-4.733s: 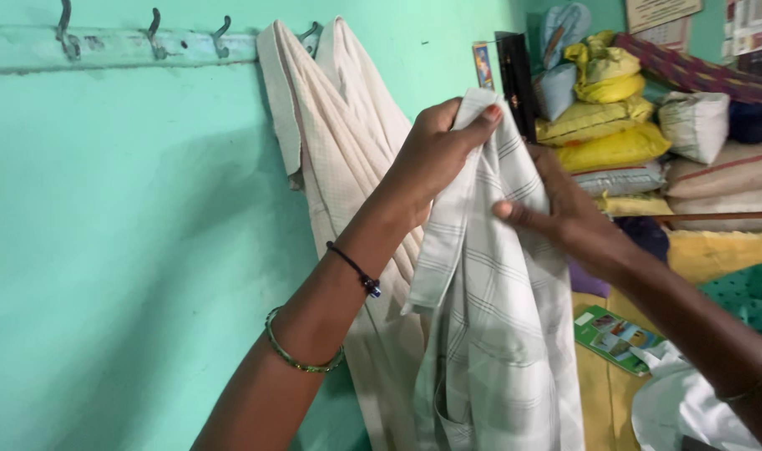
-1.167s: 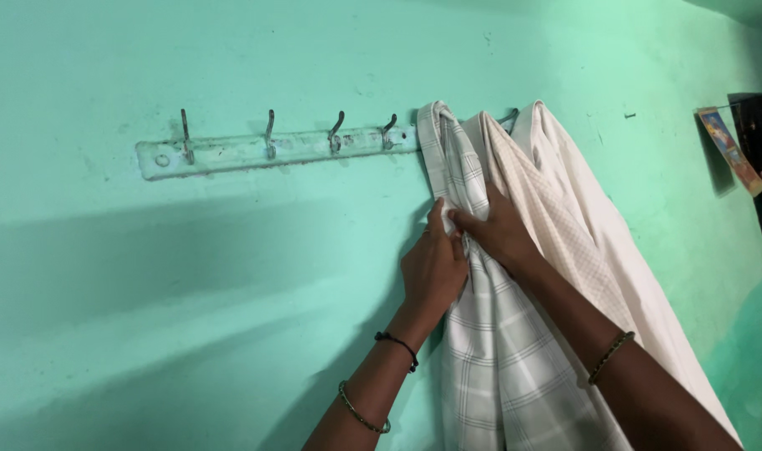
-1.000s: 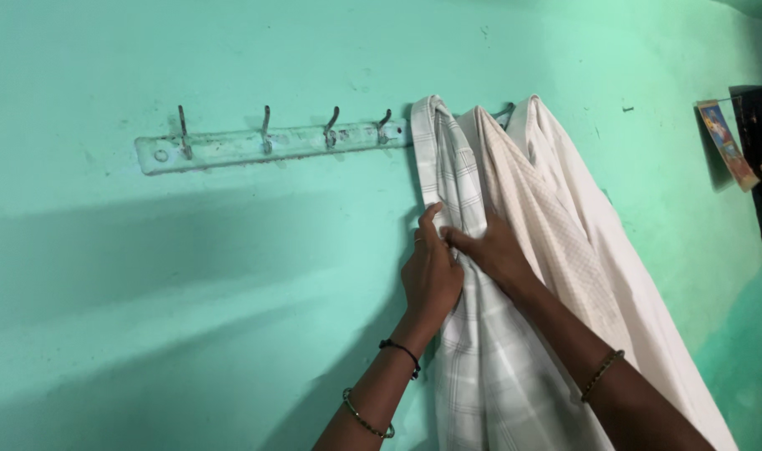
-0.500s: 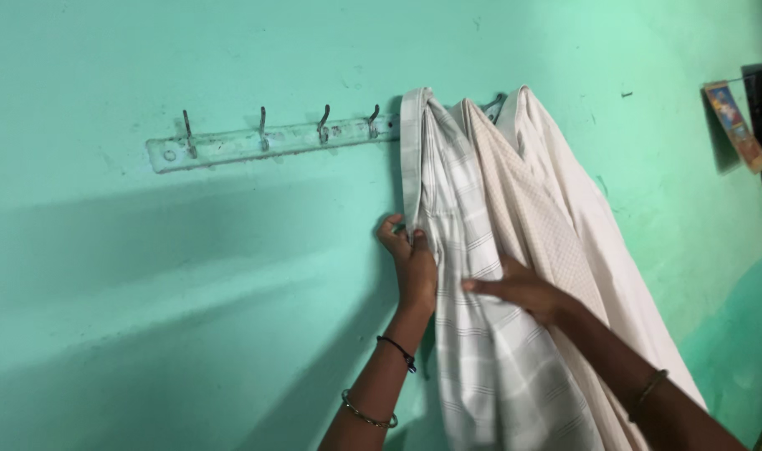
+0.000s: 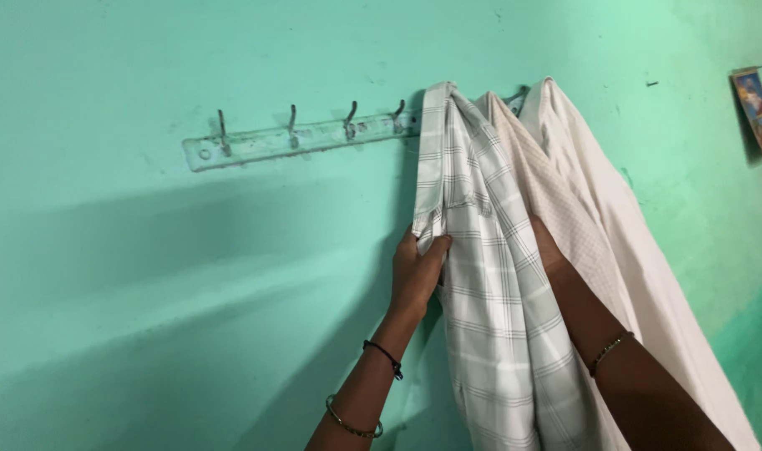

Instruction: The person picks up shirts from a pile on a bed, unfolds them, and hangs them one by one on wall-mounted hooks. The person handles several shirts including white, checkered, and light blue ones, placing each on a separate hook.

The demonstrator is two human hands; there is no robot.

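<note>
The grey checked shirt (image 5: 489, 276) now hangs from the hook rail (image 5: 306, 138), left of two pale garments (image 5: 589, 209). The left hand (image 5: 416, 271) has dropped to pinch its left edge; the right hand (image 5: 546, 250) has slipped behind the cloth, its fingers hidden.

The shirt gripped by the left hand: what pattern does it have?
The shirt is white with grey checked lines, seen in the head view.

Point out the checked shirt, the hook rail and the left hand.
checked shirt (image 5: 489, 276), head view, middle of its front panel
hook rail (image 5: 314, 138), head view, bar between hooks
left hand (image 5: 416, 276), head view, back of hand
</note>
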